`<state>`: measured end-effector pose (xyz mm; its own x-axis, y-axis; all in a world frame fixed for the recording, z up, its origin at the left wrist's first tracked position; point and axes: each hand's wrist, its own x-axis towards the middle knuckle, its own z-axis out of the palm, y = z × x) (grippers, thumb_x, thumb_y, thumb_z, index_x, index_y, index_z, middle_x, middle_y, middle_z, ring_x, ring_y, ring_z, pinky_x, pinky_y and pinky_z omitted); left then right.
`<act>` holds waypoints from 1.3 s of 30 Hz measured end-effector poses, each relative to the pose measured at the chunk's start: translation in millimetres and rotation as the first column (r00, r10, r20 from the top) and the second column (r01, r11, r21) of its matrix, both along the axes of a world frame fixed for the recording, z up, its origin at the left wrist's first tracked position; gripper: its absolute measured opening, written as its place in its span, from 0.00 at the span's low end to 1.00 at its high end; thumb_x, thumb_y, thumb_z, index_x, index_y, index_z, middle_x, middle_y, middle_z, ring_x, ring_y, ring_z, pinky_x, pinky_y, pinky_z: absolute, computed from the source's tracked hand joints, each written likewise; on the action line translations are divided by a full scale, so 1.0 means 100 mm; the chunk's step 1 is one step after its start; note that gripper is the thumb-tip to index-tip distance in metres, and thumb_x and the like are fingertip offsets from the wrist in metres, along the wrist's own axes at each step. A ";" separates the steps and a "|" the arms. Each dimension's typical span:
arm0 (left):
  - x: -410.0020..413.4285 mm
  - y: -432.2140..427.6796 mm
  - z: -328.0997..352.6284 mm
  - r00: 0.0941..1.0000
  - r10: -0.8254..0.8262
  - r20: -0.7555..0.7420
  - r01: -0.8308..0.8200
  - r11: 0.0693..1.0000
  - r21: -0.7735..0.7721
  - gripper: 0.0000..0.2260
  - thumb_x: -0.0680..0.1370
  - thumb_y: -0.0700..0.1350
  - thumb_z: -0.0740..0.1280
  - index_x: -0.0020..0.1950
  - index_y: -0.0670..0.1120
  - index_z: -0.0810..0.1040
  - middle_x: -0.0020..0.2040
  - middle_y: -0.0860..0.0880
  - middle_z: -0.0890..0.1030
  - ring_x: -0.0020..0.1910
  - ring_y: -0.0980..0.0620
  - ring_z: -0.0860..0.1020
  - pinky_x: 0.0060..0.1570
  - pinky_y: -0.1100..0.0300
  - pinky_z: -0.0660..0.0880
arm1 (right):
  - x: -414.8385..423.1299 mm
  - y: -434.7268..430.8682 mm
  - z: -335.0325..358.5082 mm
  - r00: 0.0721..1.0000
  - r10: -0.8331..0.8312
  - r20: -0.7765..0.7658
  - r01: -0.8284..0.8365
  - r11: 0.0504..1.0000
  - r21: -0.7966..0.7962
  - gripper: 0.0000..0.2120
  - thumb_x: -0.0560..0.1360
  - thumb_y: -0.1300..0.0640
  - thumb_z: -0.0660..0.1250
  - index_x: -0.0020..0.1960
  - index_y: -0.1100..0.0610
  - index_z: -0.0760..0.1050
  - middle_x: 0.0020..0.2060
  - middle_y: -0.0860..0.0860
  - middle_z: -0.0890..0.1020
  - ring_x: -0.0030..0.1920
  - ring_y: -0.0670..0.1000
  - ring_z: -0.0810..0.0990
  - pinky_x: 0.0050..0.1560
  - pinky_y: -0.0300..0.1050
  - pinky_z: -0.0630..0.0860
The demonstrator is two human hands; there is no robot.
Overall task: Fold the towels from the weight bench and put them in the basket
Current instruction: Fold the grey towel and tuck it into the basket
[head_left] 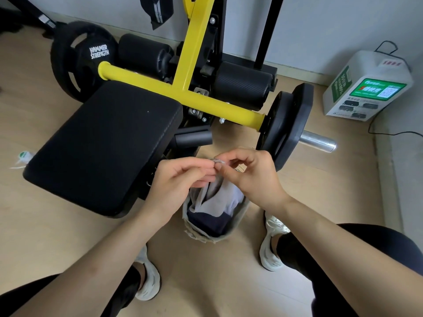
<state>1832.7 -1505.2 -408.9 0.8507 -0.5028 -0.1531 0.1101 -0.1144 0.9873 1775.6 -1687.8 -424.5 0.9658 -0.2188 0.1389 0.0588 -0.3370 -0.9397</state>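
Floor (68,225): pale wood boards, running up to a grey-white wall (332,24) at the back.

Nearest the camera, two legs in black are cut off by the lower edge. A white shoe (148,282) shows on the left and another white shoe (270,248) on the right. Between them stands the basket (196,234), soft-sided and beige, its far rim hidden behind the hands. Inside lies dark navy cloth (210,221); its fold cannot be made out.

Above the basket, the left hand (180,177) and right hand (254,175) meet. Each pinches the top edge of a grey towel (215,191) between thumb and fingertips, and the towel hangs down into the basket. How far it reaches is hidden.

Beyond, the bench pad (103,143) is black, with no cloth on it. A yellow frame (194,92) crosses behind it, with a weight plate (77,58) on the left end and another weight plate (288,126) on the right. The frame's upper part is cut off.

Far right, by the wall: a white box (366,88) with a green label, print too small to read.
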 end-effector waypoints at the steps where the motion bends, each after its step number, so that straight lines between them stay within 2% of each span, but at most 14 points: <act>1: 0.02 0.01 -0.01 0.996 0.007 0.090 -0.012 0.998 0.055 0.10 0.78 0.32 0.68 0.51 0.42 0.87 0.43 0.46 0.88 0.45 0.50 0.87 0.45 0.62 0.82 | 0.00 -0.02 0.00 1.000 0.000 -0.010 0.000 1.000 0.019 0.04 0.74 0.65 0.75 0.46 0.58 0.85 0.39 0.48 0.86 0.39 0.42 0.81 0.44 0.36 0.77; 3: 0.08 0.03 -0.07 0.957 0.026 0.290 -0.079 0.982 0.173 0.07 0.75 0.35 0.74 0.49 0.45 0.87 0.41 0.50 0.87 0.42 0.54 0.85 0.42 0.64 0.80 | 0.01 -0.05 0.00 1.000 0.007 -0.029 -0.006 0.999 0.045 0.03 0.74 0.65 0.75 0.45 0.58 0.85 0.38 0.49 0.86 0.38 0.43 0.81 0.43 0.35 0.77; 5: 0.12 0.05 -0.13 0.918 -0.006 0.397 -0.098 0.966 0.241 0.09 0.71 0.44 0.76 0.51 0.49 0.86 0.44 0.53 0.86 0.44 0.55 0.84 0.42 0.64 0.80 | 0.02 -0.08 0.01 0.999 0.028 -0.031 -0.026 0.997 0.068 0.05 0.74 0.65 0.75 0.44 0.56 0.84 0.37 0.46 0.85 0.38 0.43 0.81 0.43 0.35 0.76; 8: 0.13 0.03 -0.18 0.908 -0.107 0.404 -0.030 0.947 0.319 0.18 0.67 0.56 0.76 0.54 0.51 0.85 0.48 0.57 0.85 0.48 0.58 0.83 0.45 0.63 0.80 | 0.02 -0.13 0.05 0.998 0.056 -0.017 -0.054 0.992 0.110 0.07 0.73 0.66 0.75 0.43 0.54 0.83 0.37 0.44 0.85 0.38 0.44 0.81 0.44 0.37 0.77; 10: 0.10 -0.01 -0.22 0.898 -0.142 0.416 -0.020 0.932 0.361 0.19 0.67 0.60 0.74 0.53 0.51 0.85 0.46 0.58 0.85 0.47 0.60 0.83 0.46 0.63 0.81 | 0.00 -0.16 0.09 0.997 0.077 0.005 -0.077 0.989 0.126 0.08 0.73 0.66 0.75 0.43 0.53 0.83 0.37 0.45 0.85 0.39 0.46 0.82 0.44 0.40 0.78; 15: 0.08 -0.10 -0.32 0.818 -0.182 0.546 -0.046 0.925 0.377 0.07 0.72 0.51 0.70 0.44 0.48 0.83 0.37 0.56 0.84 0.39 0.57 0.83 0.42 0.52 0.82 | -0.02 -0.28 0.16 0.996 0.082 0.023 -0.084 0.986 0.142 0.07 0.73 0.65 0.75 0.44 0.53 0.83 0.37 0.47 0.85 0.39 0.47 0.81 0.43 0.44 0.77; 17: 0.10 -0.09 -0.36 0.825 -0.218 0.522 -0.003 0.921 0.389 0.04 0.73 0.47 0.70 0.44 0.47 0.81 0.38 0.56 0.84 0.40 0.57 0.83 0.43 0.51 0.82 | -0.02 -0.35 0.18 0.998 0.050 0.028 -0.053 0.991 0.125 0.05 0.74 0.64 0.74 0.44 0.55 0.82 0.37 0.49 0.84 0.38 0.48 0.79 0.40 0.45 0.76; 20: 0.12 -0.08 -0.41 0.844 -0.259 0.470 0.054 0.912 0.406 0.03 0.75 0.42 0.72 0.47 0.48 0.80 0.40 0.56 0.83 0.42 0.57 0.83 0.47 0.51 0.82 | -0.02 -0.49 0.18 0.999 -0.051 -0.003 0.051 0.990 0.129 0.05 0.76 0.65 0.72 0.44 0.56 0.81 0.33 0.42 0.81 0.31 0.40 0.75 0.33 0.31 0.71; 22: 0.10 -0.07 -0.44 0.851 -0.293 0.437 0.088 0.898 0.432 0.05 0.75 0.40 0.72 0.48 0.48 0.80 0.40 0.56 0.82 0.42 0.56 0.82 0.47 0.53 0.81 | -0.01 -0.58 0.16 0.993 -0.113 -0.017 0.114 0.986 0.120 0.05 0.76 0.65 0.71 0.44 0.57 0.80 0.30 0.40 0.80 0.28 0.41 0.74 0.31 0.30 0.70; 24: 0.06 -0.04 -0.48 0.849 -0.350 0.396 0.144 0.874 0.464 0.05 0.74 0.43 0.72 0.49 0.49 0.81 0.39 0.56 0.83 0.41 0.55 0.82 0.46 0.52 0.81 | -0.01 -0.66 0.13 0.985 -0.174 -0.011 0.174 0.978 0.113 0.06 0.76 0.64 0.72 0.44 0.54 0.81 0.32 0.42 0.81 0.30 0.42 0.76 0.34 0.37 0.75; 26: 0.03 0.00 -0.53 0.833 -0.423 0.357 0.199 0.831 0.520 0.04 0.74 0.46 0.71 0.49 0.51 0.82 0.39 0.55 0.83 0.40 0.55 0.82 0.45 0.50 0.81 | -0.01 -0.75 0.08 0.971 -0.238 -0.018 0.238 0.964 0.119 0.08 0.76 0.62 0.72 0.43 0.50 0.81 0.35 0.48 0.81 0.34 0.48 0.77 0.37 0.53 0.78; 29: 0.01 0.08 -0.59 0.824 -0.474 0.311 0.235 0.786 0.572 0.03 0.75 0.46 0.72 0.48 0.52 0.83 0.40 0.56 0.84 0.42 0.57 0.82 0.46 0.50 0.81 | -0.01 -0.89 0.03 0.952 -0.302 -0.054 0.307 0.947 0.099 0.09 0.77 0.60 0.71 0.42 0.47 0.81 0.37 0.53 0.81 0.34 0.57 0.76 0.33 0.69 0.76; 36: -0.16 0.27 -0.68 0.770 -0.462 0.440 0.083 0.756 0.650 0.06 0.73 0.39 0.74 0.47 0.49 0.84 0.40 0.53 0.79 0.42 0.52 0.78 0.38 0.56 0.74 | -0.06 -1.02 -0.11 0.925 -0.369 -0.084 0.378 0.910 0.168 0.08 0.76 0.63 0.71 0.42 0.51 0.81 0.38 0.51 0.83 0.39 0.51 0.81 0.47 0.55 0.80; 39: -0.14 0.35 -0.75 0.761 -0.471 0.446 0.099 0.764 0.638 0.07 0.73 0.37 0.73 0.44 0.49 0.83 0.42 0.58 0.81 0.47 0.53 0.75 0.40 0.49 0.77 | -0.05 -1.03 -0.14 0.906 -0.408 -0.114 0.423 0.881 0.209 0.08 0.76 0.64 0.70 0.42 0.53 0.81 0.37 0.52 0.83 0.40 0.53 0.80 0.47 0.55 0.81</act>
